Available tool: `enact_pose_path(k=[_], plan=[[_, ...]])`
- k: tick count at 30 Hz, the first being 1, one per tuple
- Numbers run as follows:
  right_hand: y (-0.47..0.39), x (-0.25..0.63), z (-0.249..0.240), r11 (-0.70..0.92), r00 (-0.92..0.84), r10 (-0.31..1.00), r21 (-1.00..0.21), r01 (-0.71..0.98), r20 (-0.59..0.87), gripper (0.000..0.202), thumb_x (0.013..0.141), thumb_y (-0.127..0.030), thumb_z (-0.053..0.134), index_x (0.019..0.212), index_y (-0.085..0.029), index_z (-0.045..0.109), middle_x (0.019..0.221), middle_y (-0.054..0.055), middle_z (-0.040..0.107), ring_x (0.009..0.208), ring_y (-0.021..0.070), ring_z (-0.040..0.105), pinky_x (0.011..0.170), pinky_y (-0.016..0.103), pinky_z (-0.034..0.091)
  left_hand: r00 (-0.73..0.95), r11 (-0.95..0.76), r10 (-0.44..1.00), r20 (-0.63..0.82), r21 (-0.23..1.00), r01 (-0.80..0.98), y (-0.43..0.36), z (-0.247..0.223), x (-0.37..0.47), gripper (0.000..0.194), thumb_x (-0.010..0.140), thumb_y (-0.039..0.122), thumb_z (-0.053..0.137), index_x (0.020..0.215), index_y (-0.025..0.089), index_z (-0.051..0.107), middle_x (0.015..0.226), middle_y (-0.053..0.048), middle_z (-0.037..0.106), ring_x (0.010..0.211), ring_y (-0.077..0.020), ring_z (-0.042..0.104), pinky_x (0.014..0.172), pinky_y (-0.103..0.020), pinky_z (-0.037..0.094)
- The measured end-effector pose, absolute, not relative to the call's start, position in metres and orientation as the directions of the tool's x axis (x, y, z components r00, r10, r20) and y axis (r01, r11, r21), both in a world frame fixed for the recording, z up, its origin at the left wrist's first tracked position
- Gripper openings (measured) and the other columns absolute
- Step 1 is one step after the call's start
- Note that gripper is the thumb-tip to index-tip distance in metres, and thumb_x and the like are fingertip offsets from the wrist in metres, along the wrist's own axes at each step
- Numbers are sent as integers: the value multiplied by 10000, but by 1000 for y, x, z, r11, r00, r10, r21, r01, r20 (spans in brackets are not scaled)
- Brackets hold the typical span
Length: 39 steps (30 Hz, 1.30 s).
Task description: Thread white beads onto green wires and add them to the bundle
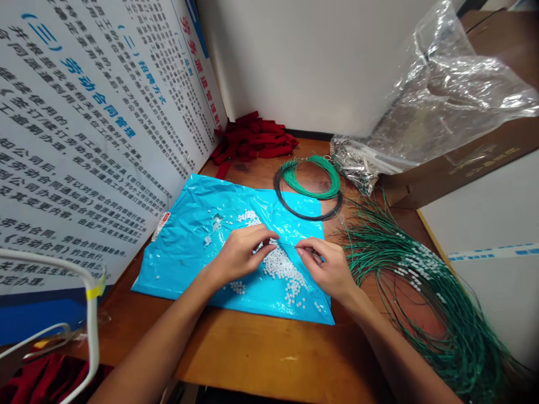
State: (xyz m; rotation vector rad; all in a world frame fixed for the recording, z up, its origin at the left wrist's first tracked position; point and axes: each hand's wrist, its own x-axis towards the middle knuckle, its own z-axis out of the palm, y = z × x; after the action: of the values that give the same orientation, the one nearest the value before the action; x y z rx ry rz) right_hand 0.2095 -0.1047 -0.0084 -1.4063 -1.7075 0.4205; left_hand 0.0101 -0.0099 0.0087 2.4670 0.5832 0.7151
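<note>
A glossy bright-blue plastic bag (pixel 168 264) fills centre-frame; over it, the left hand (pixel 238 252) and right hand (pixel 328 266) pinch a thin dark strand (pixel 288 244) running sideways between them, small round white beads (pixel 278 265) heaped just below, nearer the left fingertips.

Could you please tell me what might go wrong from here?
Small white pieces lie loose on the creased blue bag; a bump could scatter them. The thin strand between the left hand and right hand might slip free. The bundle of overlapping green strands could tangle.
</note>
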Motion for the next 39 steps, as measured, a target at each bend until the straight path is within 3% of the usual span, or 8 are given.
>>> enact_pose_path(k=[5,11,18,21,26,32,34,39], plan=[[-103,218,-13,191,109,940,-765,615,323,97,857,-208,556,829,-153,631,637,-2,583,531,111,501,544,231,387,739,-693,602,304,658,294,2,20,3,133,902,194,519,923,140,639,855,-57,652,773,-142,577,690,-268,438],[-101,220,-13,182,97,942,-729,660,322,102,833,-206,567,785,-146,634,598,-11,543,522,108,479,553,229,369,712,-651,645,279,689,319,8,20,0,131,882,150,531,867,144,660,848,-58,659,786,-150,589,700,-271,446],[-102,212,-11,182,-101,982,-683,708,157,87,848,-171,536,820,-169,619,653,-10,595,564,110,513,555,214,344,746,-580,642,180,750,317,0,20,7,119,829,118,583,836,156,696,819,-42,675,754,-143,592,681,-263,446],[-104,208,-9,185,-153,983,-580,793,103,95,874,-190,523,849,-186,615,727,-1,643,623,124,554,577,222,332,762,-529,637,118,786,320,-2,20,9,124,813,101,588,817,153,701,818,-40,687,774,-145,606,703,-264,451],[-108,205,-1,200,-189,980,-308,930,64,142,912,-209,487,876,-190,624,844,29,690,785,172,613,584,255,281,768,-446,639,33,830,335,-6,16,14,105,804,124,599,782,145,699,808,-42,692,769,-145,620,692,-253,458],[-110,203,6,101,-100,995,-47,994,23,175,875,-164,534,721,-183,616,702,46,679,650,176,592,506,299,117,748,-483,661,67,800,355,-11,10,18,117,802,134,586,753,147,691,787,-41,688,740,-152,613,668,-266,454],[-111,202,6,114,-113,993,-42,993,26,184,867,-176,553,694,-187,616,678,45,675,633,178,586,504,301,105,752,-519,653,93,778,354,-12,9,18,113,798,128,587,756,147,690,782,-43,682,739,-157,608,673,-274,458],[-114,196,2,169,-152,983,-179,969,104,130,881,-228,562,796,-219,661,773,26,701,719,189,607,511,287,195,792,-586,595,139,749,309,-18,8,22,111,793,101,588,751,152,676,770,-39,664,739,-156,599,691,-275,463]])
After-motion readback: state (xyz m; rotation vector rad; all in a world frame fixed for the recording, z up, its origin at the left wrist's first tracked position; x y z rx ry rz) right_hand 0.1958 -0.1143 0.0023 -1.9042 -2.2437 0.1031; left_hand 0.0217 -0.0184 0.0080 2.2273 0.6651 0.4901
